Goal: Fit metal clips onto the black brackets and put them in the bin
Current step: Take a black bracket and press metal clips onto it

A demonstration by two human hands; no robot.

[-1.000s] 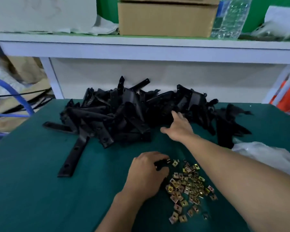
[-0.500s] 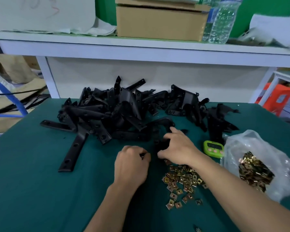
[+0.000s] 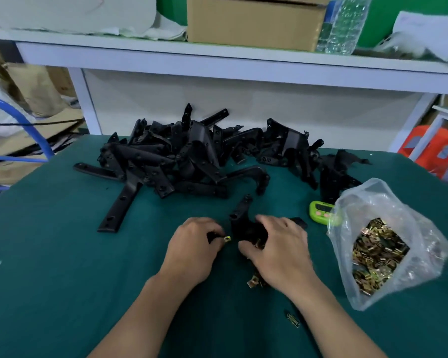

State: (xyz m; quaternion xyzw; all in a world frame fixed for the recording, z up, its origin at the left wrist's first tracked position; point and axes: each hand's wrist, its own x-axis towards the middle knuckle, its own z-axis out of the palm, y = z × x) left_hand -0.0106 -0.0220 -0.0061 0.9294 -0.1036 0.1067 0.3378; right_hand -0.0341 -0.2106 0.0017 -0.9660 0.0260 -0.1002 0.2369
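- Head view: a pile of black brackets (image 3: 192,156) lay on the far part of the green worktop (image 3: 49,254).
- In front of the pile, on the person's side, the right hand (image 3: 282,251) had its fingers curled round one black bracket (image 3: 241,215). The bracket's free end pointed up and back toward the pile.
- Just left of that bracket, also in front of the pile, the left hand (image 3: 192,249) was closed, its fingertips pinching a single metal clip (image 3: 227,238). The clip sat close to the held bracket; whether the two touched could not be told.
- A few loose clips (image 3: 254,281) showed from under the right hand, further from the pile than the held bracket, and one stray clip (image 3: 292,319) lay further off again.
- One long flat bracket (image 3: 122,205) stuck out from the pile's left front edge.
- At the pile's right front corner lay a small green timer (image 3: 321,213). Just beyond it, to the right, a clear plastic bag (image 3: 378,210) lay on its side with many brass-coloured clips inside.
- Behind and above the pile ran a white shelf (image 3: 217,63) carrying a cardboard box (image 3: 254,21) and a plastic bottle (image 3: 344,24).
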